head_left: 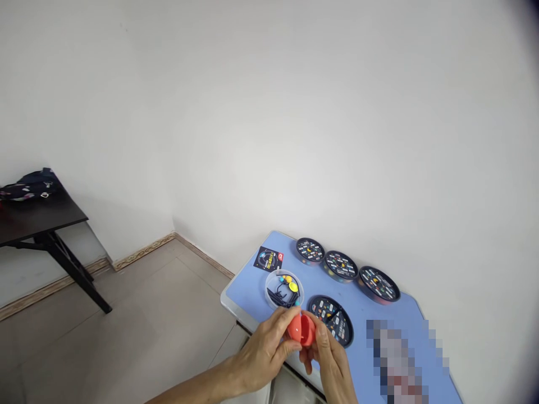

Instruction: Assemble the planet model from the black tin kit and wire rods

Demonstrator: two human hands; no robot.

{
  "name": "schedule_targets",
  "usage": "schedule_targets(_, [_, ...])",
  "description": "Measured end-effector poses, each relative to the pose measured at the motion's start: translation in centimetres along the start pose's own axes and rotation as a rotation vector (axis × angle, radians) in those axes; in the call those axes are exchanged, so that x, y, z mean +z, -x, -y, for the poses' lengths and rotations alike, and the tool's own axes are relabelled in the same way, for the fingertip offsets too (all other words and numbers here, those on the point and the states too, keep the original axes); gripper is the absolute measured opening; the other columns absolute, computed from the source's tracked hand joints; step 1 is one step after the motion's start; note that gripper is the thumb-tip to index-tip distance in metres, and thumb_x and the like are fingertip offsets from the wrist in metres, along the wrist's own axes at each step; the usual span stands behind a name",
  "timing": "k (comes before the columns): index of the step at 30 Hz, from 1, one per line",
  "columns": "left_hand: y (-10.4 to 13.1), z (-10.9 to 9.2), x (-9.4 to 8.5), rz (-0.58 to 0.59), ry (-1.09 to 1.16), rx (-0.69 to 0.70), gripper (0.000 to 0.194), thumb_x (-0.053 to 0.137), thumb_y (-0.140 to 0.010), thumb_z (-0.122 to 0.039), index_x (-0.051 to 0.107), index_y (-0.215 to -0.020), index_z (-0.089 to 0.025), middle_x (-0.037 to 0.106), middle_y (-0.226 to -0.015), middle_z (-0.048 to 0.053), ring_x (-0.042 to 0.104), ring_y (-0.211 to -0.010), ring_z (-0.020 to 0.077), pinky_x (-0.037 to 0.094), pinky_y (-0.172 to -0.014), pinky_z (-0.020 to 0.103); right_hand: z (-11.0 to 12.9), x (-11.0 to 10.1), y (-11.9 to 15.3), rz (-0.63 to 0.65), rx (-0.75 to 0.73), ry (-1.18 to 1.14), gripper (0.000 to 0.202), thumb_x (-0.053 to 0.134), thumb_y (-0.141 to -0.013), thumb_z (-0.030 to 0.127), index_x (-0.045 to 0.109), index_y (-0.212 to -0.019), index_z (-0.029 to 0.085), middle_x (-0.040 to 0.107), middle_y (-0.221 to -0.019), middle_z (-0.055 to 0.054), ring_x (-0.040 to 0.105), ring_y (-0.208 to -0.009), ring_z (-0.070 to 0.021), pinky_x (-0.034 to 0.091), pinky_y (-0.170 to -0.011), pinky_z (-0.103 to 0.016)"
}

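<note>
My left hand [264, 354] pinches one half of a red hollow ball [296, 329] between thumb and fingers. My right hand [330, 356] grips the other red half [309, 329], whose open inside faces the left half. The two halves are close together at a slant, with a gap between them. Just beyond my hands is a clear round tub [273, 276] holding black sticks, a yellow piece and small coloured balls. Right of the tub lies a round black tray [332, 320] with printed labels, partly hidden by my right hand.
Three round black containers [309, 250] stand along the blue table's [248, 292] back edge by the wall. A dark printed card [268, 258] lies behind the tub. A blurred patch covers the table's right side. At the far left, a black table [46, 216] bears dark cloth.
</note>
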State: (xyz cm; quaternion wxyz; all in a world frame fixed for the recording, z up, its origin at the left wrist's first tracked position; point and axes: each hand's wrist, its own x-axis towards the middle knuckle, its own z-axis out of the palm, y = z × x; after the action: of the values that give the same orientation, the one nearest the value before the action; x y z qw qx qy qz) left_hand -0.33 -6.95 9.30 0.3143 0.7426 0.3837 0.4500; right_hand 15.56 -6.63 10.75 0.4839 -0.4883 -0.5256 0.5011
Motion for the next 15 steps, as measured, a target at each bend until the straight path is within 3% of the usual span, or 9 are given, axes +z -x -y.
schedule_targets(5, [-0.3, 0.4, 1.1, -0.109, 0.363, -0.249, 0.048, 0.057, -0.092, -0.040, 0.050, -0.136, -0.023, 0.063, -0.116, 0.010, 0.059, -0.104, 0.0235, 0.048, -0.095, 0.039, -0.7, -0.3, -0.3, -0.105, 0.017, -0.031, 0.064, 0.048, -0.086, 0.067, 0.070, -0.110, 0.012, 0.055, -0.052, 0.001, 0.048, -0.046, -0.0151, 0.041, -0.043, -0.026])
schedule_targets(8, [-0.7, 0.5, 1.7, -0.138, 0.533, -0.299, 0.054, 0.061, -0.088, -0.046, 0.051, -0.135, -0.021, 0.064, -0.111, 0.009, 0.061, -0.093, 0.0217, 0.052, -0.086, 0.036, -0.6, -0.8, -0.8, -0.107, -0.032, 0.031, 0.058, 0.050, -0.087, 0.063, 0.071, -0.112, 0.015, 0.061, -0.059, -0.001, 0.053, -0.049, -0.0156, 0.045, -0.044, -0.026])
schedule_targets(10, [-0.8, 0.4, 1.8, -0.161, 0.551, -0.294, 0.054, 0.064, -0.086, -0.047, 0.054, -0.133, -0.022, 0.064, -0.111, 0.009, 0.060, -0.095, 0.0212, 0.050, -0.089, 0.035, -0.4, -1.3, -1.1, -0.101, -0.102, 0.092, 0.054, 0.048, -0.091, 0.058, 0.069, -0.117, 0.016, 0.064, -0.064, -0.002, 0.058, -0.055, -0.0163, 0.052, -0.053, -0.027])
schedule_targets(13, [-0.8, 0.0, 1.5, -0.168, 0.559, -0.291, 0.052, 0.067, -0.084, -0.045, 0.057, -0.130, -0.024, 0.063, -0.112, 0.008, 0.058, -0.098, 0.0214, 0.047, -0.092, 0.035, -0.3, -2.0, -1.1, -0.091, -0.234, 0.204, 0.046, 0.050, -0.093, 0.051, 0.066, -0.123, 0.020, 0.074, -0.089, -0.006, 0.068, -0.075, -0.0198, 0.058, -0.067, -0.029])
schedule_targets(15, [-0.9, -0.3, 1.2, -0.138, 0.620, -0.302, 0.052, 0.065, -0.085, -0.046, 0.057, -0.131, -0.023, 0.064, -0.105, 0.007, 0.060, -0.087, 0.0188, 0.050, -0.084, 0.034, -0.5, -2.2, -1.0, -0.069, -0.371, 0.314, 0.041, 0.053, -0.093, 0.047, 0.065, -0.125, 0.025, 0.071, -0.114, -0.008, 0.068, -0.098, -0.0235, 0.058, -0.078, -0.031])
